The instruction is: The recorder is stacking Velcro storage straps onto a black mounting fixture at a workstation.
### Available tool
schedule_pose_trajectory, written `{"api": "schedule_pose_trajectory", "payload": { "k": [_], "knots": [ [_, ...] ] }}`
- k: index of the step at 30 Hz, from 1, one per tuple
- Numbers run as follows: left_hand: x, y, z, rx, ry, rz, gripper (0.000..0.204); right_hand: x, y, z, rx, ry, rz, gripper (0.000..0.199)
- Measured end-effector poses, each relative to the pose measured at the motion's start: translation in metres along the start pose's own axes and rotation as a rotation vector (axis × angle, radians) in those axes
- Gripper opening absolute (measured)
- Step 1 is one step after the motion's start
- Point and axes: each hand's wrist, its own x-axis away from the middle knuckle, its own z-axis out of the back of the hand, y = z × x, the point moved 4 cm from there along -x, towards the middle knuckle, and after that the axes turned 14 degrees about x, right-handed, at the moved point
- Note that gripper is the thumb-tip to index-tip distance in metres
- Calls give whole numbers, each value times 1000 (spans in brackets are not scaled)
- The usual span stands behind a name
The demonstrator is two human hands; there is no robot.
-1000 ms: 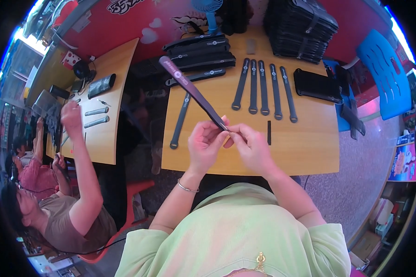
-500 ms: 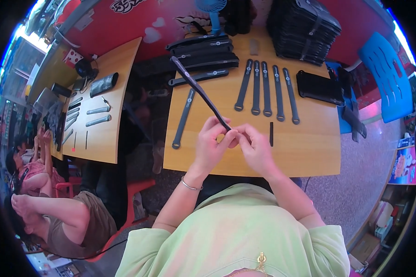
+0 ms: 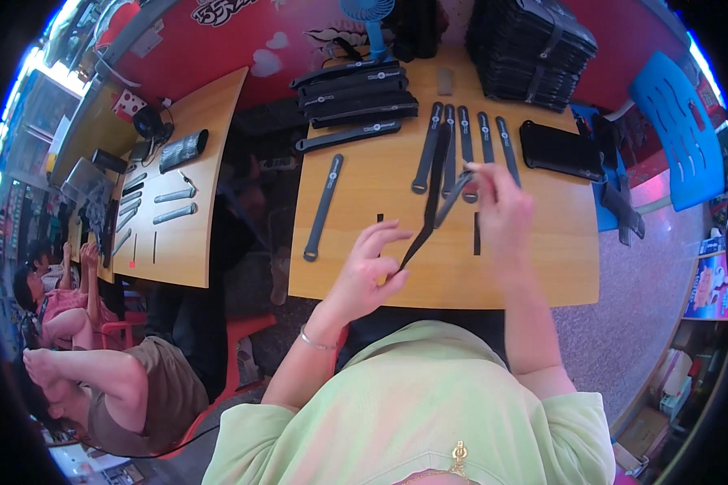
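A black strap [image 3: 431,190] slants up over the table between my hands, bent so that a greyish part runs across to the right. My left hand [image 3: 366,271] is closed on its lower end, thumb below and some fingers lifted. My right hand [image 3: 497,198], a little blurred, pinches the strap's other part at the fingertips. Beyond lie several flat dark straps with ring ends in a row, such as this strap [image 3: 505,149]. One more strap [image 3: 324,208] lies alone at the left. Short black strips [image 3: 476,234] rest near my hands.
The wooden table [image 3: 340,283] holds a bundle of dark straps [image 3: 356,93] at the back left. A tall stack of black pouches [image 3: 532,52] stands at the back right, near a black pouch [image 3: 562,150]. A blue chair [image 3: 678,129] stands right. People sit by another table [image 3: 194,250] leftward.
My right hand has moved away from the left, up and to the right, with part of the strap. The strap has swung from upper left toward upper right. A short black strip shows between them.
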Motion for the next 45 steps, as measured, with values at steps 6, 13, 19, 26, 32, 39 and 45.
{"api": "schedule_pose_trajectory", "payload": {
  "k": [6, 13, 19, 26, 32, 39, 45],
  "knots": [
    [13, -25, 8, 213, 102, 354, 7, 15, -47, 13, 115, -38, 528, 21],
    [-7, -15, 4, 929, 424, 594, 27, 46, -60, 7, 128, -201, 645, 23],
    [1, -25, 10, 1137, 561, 606, 21, 33, -35, 15, 86, -464, 230, 43],
    [0, -7, -12, 1277, 416, 763, 20, 45, -53, -9, -278, -339, 436, 40],
    [-4, 2, -14, 1249, 88, 735, 17, 36, -31, -31, -598, -393, 152, 17],
    [13, -1, 10, 1135, -145, 827, 12, -18, 4, -12, -589, -253, -280, 11],
    [74, -18, 52, 1106, -298, 854, 9, -76, 54, 36, -481, 86, -292, 19]
  ]
}}
